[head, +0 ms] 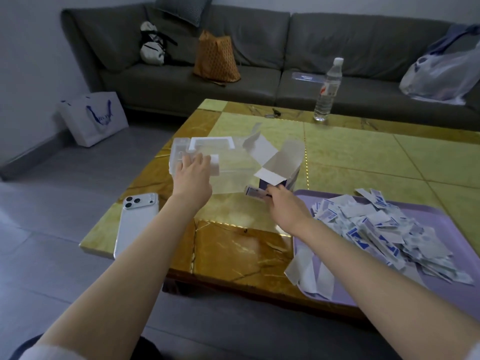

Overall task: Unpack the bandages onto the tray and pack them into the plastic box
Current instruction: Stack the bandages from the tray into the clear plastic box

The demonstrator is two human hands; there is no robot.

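Carton (283,157) flaps stick up between plastic box (181,149) and tray (302,197); the table (241,245) is open near-middle, phone (137,219) hugging the left edge.

Plastic box (228,175) centre-left on tabletop (350,152); carton (280,162) just right of it. Tray (446,216) lower right, bandages (376,227) heaped in it. Phone (137,224) lower left, near tabletop edge. Bottle (327,92) upper right, far edge. Sofa (233,81) behind; bag (94,118) on floor, left.

Home living rm: grey sofa (233,48) w/ cushion (185,7) & bags, low marble-look coffee table (233,245), phone (137,222), water bottle (327,90), tiled floor (52,229).
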